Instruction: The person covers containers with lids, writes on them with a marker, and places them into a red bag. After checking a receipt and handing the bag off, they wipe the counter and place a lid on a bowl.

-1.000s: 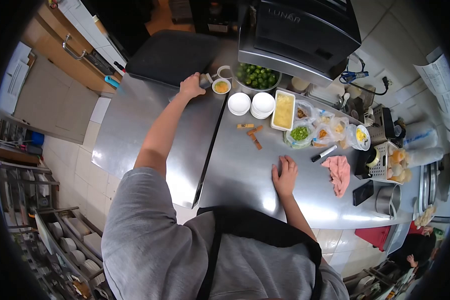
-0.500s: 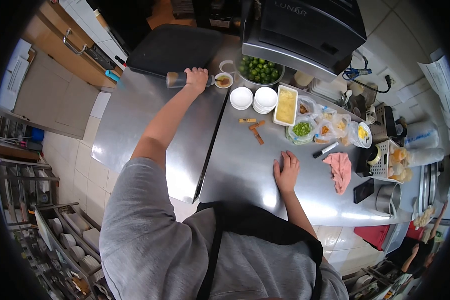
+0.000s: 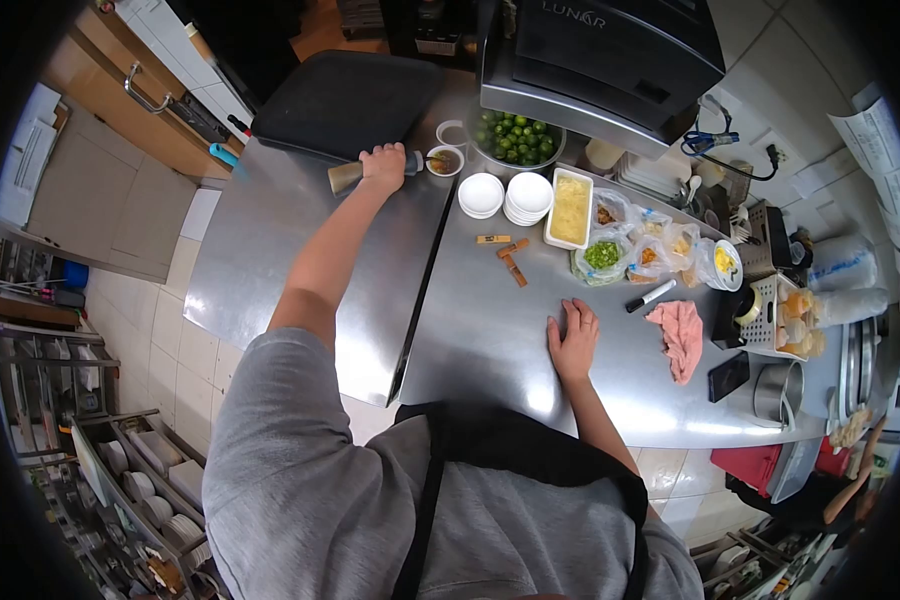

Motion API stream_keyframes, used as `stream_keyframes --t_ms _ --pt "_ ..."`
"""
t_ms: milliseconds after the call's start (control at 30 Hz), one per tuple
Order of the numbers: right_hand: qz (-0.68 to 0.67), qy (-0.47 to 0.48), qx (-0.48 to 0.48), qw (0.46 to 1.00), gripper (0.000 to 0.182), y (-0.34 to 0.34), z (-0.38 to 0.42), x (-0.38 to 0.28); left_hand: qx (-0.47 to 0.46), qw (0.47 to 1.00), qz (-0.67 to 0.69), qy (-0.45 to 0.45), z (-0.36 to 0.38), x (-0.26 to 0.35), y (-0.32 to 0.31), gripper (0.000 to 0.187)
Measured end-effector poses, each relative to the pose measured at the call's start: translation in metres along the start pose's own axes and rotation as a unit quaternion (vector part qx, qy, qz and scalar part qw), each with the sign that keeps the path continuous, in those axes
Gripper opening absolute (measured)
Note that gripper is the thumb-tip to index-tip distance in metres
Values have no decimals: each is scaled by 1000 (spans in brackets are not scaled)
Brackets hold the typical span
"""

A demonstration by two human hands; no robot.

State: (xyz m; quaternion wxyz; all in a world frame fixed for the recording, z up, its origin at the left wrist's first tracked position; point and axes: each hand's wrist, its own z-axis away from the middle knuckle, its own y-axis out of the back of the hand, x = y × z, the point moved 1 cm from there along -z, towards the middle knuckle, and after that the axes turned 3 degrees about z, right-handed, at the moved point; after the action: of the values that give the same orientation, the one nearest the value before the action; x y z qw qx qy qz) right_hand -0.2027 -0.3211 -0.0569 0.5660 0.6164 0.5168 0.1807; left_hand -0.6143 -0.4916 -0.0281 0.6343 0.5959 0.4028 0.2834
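My left hand (image 3: 382, 168) is wrapped round a squeeze bottle (image 3: 346, 178) that lies nearly on its side. Its tip points right, at the rim of a small white bowl (image 3: 444, 161) with brownish liquid inside. Just behind that bowl is another small white round dish (image 3: 452, 131). My right hand (image 3: 574, 343) rests palm down on the steel table (image 3: 470, 340), its fingers loosely stretched out and holding nothing. Ahead of it lie brown wooden clips (image 3: 512, 262) and a yellowish one (image 3: 493, 239). A marker (image 3: 651, 296) and a pink cloth (image 3: 678, 341) are to its right.
Stacked white bowls (image 3: 529, 197) stand beside a tub of yellow food (image 3: 570, 208). Behind are a bowl of green limes (image 3: 515, 139), a black tray (image 3: 345, 100) and a dark machine (image 3: 600, 60). Bagged toppings (image 3: 602, 256), a phone (image 3: 729, 377) and a pot (image 3: 776, 392) sit rightward.
The squeeze bottle has tilted, its base swinging down toward me, and my left hand has shifted slightly left with it. My right hand has stayed in place.
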Motion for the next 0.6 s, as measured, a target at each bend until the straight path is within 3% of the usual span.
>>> stream_keyframes --t_ms 100,167,200,267,300,367,433,500,533,600 --pt "3 2 3 1000 40 0 0 0 -6 997 69 16 9 -5 9 27" --pt "5 0 7 1000 39 1 1 -1 -2 973 227 49 16 -10 22 43" --pt "-1 5 12 1000 39 2 1 -1 -2 973 226 47 20 -15 29 43" --pt "-5 4 20 1000 39 6 1 -1 20 905 422 50 26 -26 38 57" --pt "-36 7 19 999 38 10 0 -2 76 887 454 39 31 -31 40 63" --pt "-63 0 29 998 38 17 -10 1 62 789 611 34 42 -39 45 57" --pt "-202 24 73 976 38 23 -38 7 76 756 651 6 63 -38 74 53" --pt "-199 59 125 970 37 53 -100 -9 53 731 680 25 82 -33 99 54" --pt "-192 88 164 964 39 55 -139 -5 51 733 678 20 90 -28 115 54" --pt "-163 15 181 970 61 56 -209 1 -22 780 619 89 102 -18 144 52"
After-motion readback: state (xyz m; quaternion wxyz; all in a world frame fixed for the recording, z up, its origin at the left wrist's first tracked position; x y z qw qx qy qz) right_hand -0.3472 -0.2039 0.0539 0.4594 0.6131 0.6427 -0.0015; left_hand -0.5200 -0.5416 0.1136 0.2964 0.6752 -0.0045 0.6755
